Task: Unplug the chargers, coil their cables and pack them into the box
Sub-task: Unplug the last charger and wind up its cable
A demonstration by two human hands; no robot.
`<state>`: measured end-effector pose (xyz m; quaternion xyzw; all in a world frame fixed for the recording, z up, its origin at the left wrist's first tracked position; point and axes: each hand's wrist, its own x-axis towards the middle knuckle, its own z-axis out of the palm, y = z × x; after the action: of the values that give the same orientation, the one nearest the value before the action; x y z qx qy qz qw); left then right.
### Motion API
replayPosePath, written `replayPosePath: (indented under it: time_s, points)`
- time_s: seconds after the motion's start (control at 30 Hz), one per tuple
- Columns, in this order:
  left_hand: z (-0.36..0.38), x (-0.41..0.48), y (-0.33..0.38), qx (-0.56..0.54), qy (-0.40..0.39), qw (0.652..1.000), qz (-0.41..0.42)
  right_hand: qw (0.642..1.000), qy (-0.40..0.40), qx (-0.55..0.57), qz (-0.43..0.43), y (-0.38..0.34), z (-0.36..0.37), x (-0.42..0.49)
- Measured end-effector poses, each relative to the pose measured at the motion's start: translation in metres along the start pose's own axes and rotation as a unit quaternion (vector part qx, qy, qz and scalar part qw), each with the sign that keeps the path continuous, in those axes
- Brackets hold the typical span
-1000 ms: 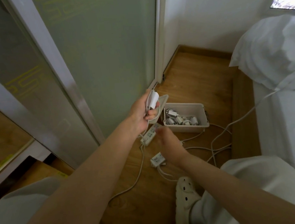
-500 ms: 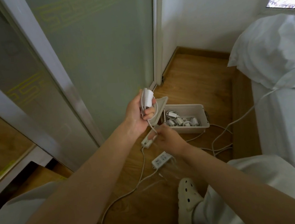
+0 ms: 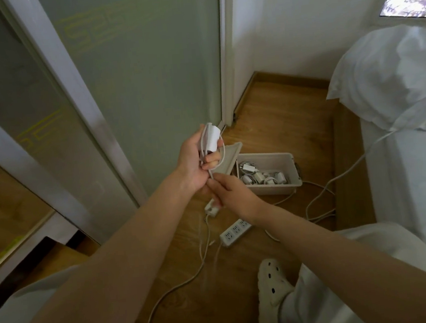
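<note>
Cable was pinched by right grip, risen up against left grip since earlier, left grip curled round one charger, one box, two power strips.

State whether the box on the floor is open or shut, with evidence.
Open: the lid leans against the left side of the box, and white chargers show inside.

Wooden floor, frosted glass door, white bed
</note>
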<state>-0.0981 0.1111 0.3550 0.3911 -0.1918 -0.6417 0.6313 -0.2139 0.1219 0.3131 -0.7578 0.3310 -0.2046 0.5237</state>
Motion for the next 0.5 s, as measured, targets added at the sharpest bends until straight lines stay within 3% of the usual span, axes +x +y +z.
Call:
replayPosePath:
  time_s: [0.1,0.2,0.33,0.4,0.5]
  points:
    - [-0.008,-0.005,0.007,0.04,-0.041,0.997,-0.052,0.999,-0.033,-0.037,0.004,0.014,-0.01,-0.003]
    - [-0.019,-0.012,0.011,0.157,-0.106,0.978,-0.09,0.991,-0.057,-0.124,0.006,0.022,-0.021,-0.004]
    - [-0.035,-0.024,0.018,0.429,-0.2,0.873,-0.119,0.946,-0.112,-0.299,0.06,0.024,-0.05,-0.003]
    - [-0.044,-0.03,0.023,0.518,-0.192,0.825,-0.121,0.934,-0.099,-0.333,0.085,0.024,-0.068,-0.003]
    - [-0.059,-0.035,0.022,0.564,-0.137,0.808,-0.099,0.941,-0.05,-0.321,0.091,0.018,-0.082,0.0]
